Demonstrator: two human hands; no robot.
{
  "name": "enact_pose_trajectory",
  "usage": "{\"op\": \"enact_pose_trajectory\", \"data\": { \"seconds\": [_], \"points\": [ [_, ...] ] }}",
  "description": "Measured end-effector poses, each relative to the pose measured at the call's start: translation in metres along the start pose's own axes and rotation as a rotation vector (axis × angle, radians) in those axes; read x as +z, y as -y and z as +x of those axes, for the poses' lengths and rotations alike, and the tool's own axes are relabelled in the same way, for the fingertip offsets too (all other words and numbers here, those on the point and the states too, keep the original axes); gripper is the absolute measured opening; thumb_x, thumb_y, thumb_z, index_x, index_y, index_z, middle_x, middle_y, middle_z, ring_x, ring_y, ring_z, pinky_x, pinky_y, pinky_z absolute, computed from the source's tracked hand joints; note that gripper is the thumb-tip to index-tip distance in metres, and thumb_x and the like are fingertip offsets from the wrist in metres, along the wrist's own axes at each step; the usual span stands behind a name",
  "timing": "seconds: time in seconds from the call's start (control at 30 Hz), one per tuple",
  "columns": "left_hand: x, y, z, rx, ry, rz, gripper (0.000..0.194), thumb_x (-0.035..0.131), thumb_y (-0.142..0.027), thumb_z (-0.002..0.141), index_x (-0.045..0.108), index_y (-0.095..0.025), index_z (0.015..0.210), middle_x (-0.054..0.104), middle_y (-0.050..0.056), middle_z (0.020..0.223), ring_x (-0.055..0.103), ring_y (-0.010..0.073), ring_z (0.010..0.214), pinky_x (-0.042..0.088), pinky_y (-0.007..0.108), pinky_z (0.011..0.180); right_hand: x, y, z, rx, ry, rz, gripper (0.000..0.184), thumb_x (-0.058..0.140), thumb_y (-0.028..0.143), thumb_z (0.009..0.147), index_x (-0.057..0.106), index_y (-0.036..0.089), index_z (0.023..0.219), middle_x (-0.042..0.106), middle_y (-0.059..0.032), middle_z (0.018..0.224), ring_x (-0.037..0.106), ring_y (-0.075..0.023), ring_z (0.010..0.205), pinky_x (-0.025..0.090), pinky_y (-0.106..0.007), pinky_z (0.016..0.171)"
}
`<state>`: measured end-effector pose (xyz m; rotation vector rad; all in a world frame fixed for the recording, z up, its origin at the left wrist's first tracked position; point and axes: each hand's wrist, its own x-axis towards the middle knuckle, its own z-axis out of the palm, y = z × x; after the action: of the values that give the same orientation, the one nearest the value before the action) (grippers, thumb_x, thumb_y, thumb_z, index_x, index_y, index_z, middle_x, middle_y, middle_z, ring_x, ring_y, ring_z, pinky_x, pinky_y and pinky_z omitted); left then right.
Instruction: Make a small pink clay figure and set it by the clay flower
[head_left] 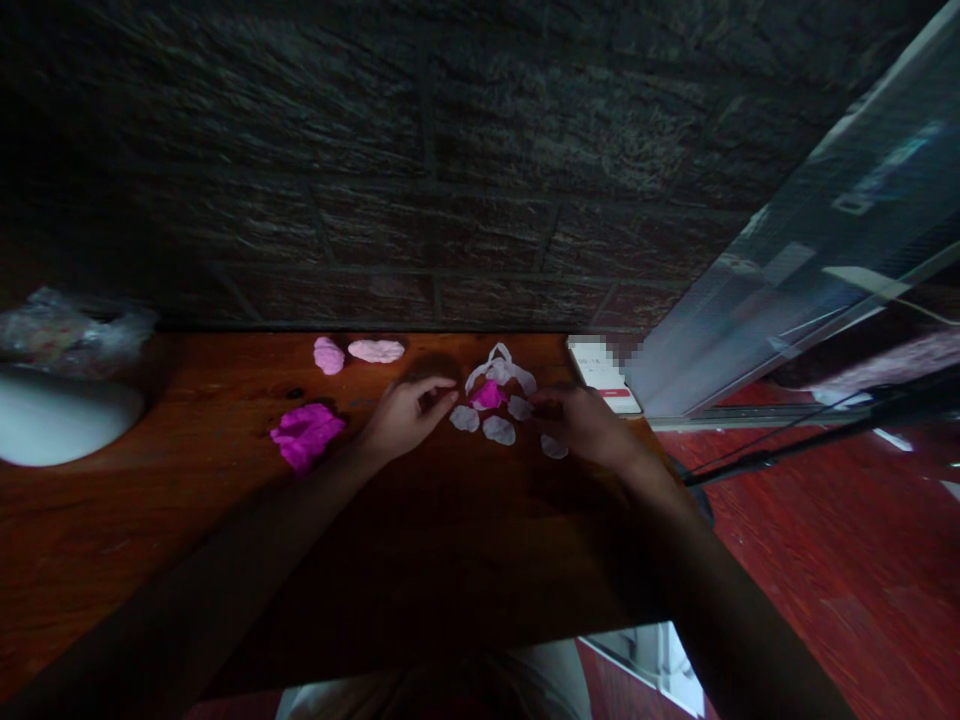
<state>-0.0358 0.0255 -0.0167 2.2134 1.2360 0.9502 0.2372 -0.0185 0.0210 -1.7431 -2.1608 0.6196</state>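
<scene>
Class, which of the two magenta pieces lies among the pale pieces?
The smaller magenta piece, between the left hand and right hand; the larger magenta piece lies apart, farther left.

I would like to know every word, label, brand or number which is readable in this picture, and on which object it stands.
"00:18": probable reading only, pale and blurred digits on the screen of the phone.
Red bar on the same screen: any lettering is too small to read.
Top of the phone: pixelated, nothing readable.
I can read no other text.
</scene>
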Motion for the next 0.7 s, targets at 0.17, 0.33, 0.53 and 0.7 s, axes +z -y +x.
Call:
{"op": "enact_pose_trajectory", "data": {
  "seconds": [0.17, 0.33, 0.53, 0.7],
  "points": [
    [-0.001, 0.0, -0.001, 0.004, -0.015, -0.02, 0.027, 0.061, -0.036, 0.095, 0.077, -0.018, 0.108, 0.082, 0.007, 0.097, 0.073, 0.0181, 0.077, 0.055, 0.028, 0.07, -0.001, 0.007, -0.001, 0.028, -0.069, -0.05, 0.012, 0.075, 0.02, 0.087, 0.081, 0.021, 0.098, 0.081, -0.0056, 0.095, 0.074, -0.0197, 0.078, 0.05, -0.027, 0.069],
    [-0.026, 0.003, 0.001, 0.034, -0.022, 0.088, 0.025, 0.058, -0.034, 0.096, 0.076, -0.018, 0.097, 0.081, 0.007, 0.09, 0.071, 0.0186, 0.073, 0.056, 0.031, 0.072, -0.009, 0.002, -0.005, 0.015, -0.136, -0.004, 0.015, 0.077, 0.021, 0.085, 0.082, 0.023, 0.099, 0.083, -0.003, 0.092, 0.075, -0.0184, 0.075, 0.051, -0.026, 0.068],
    [-0.072, 0.007, 0.006, -0.062, -0.149, 0.053, 0.028, 0.059, -0.04, 0.097, 0.075, -0.017, 0.095, 0.081, 0.011, 0.11, 0.075, 0.0234, 0.1, 0.056, 0.041, 0.099, -0.012, -0.006, -0.001, 0.146, -0.26, 0.014, 0.018, 0.069, 0.028, 0.092, 0.084, 0.021, 0.099, 0.084, -0.0056, 0.088, 0.078, -0.0214, 0.074, 0.054, -0.028, 0.069],
    [-0.043, 0.004, 0.016, -0.066, -0.04, 0.072, 0.025, 0.06, -0.037, 0.094, 0.076, -0.018, 0.092, 0.081, 0.009, 0.099, 0.073, 0.022, 0.09, 0.056, 0.036, 0.087, 0.003, -0.004, 0.012, 0.178, -0.272, -0.021, 0.019, 0.069, 0.029, 0.093, 0.084, 0.02, 0.099, 0.085, -0.0096, 0.097, 0.08, -0.026, 0.086, 0.053, -0.029, 0.071]
  ]
}}
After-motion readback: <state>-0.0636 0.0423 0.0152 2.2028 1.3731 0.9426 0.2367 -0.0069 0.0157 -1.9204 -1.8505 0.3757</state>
